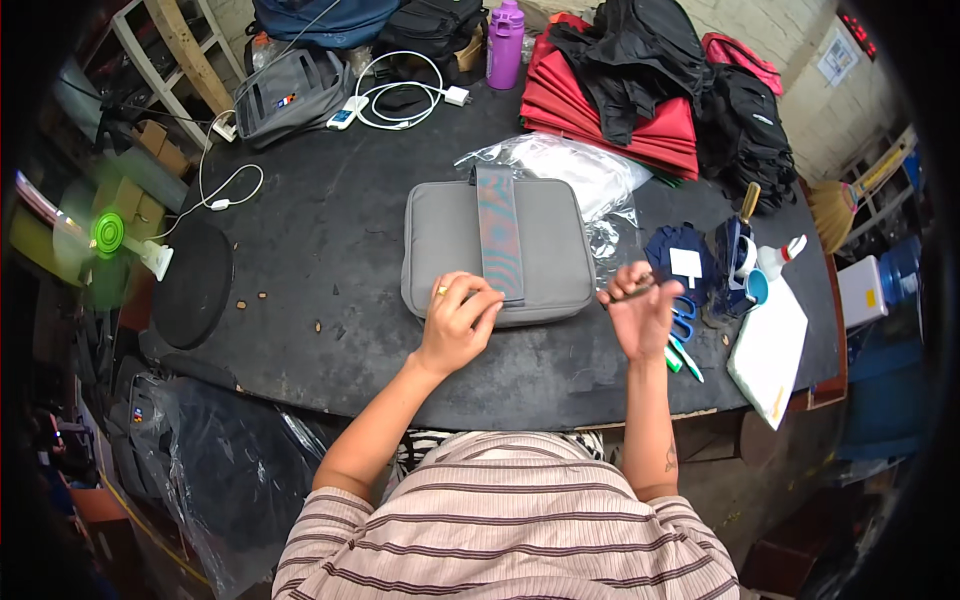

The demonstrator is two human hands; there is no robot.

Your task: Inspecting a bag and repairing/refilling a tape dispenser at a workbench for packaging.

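Two bare hands at the gray case. Left hand: fingers bunched, thumb to index, at the near end of the strap; couldn't tell if it pinched or just pressed. Right hand: palm up just off the case's right side, fingers half curled round a small dark item, kind unclear.

Case lay flat on the worktop, strap running far to near over its top. My read on progress: case shut, strap laid in place, near strap end probably left to finish. Couldn't confirm any fastening.

Right of case: blue scissors, navy pouch with a white card. Beyond case: clear plastic bag, red fabric stack.

Writing: nothing legible on the card; coloured tag on the gray backpack, beyond-left of case, too small to read.
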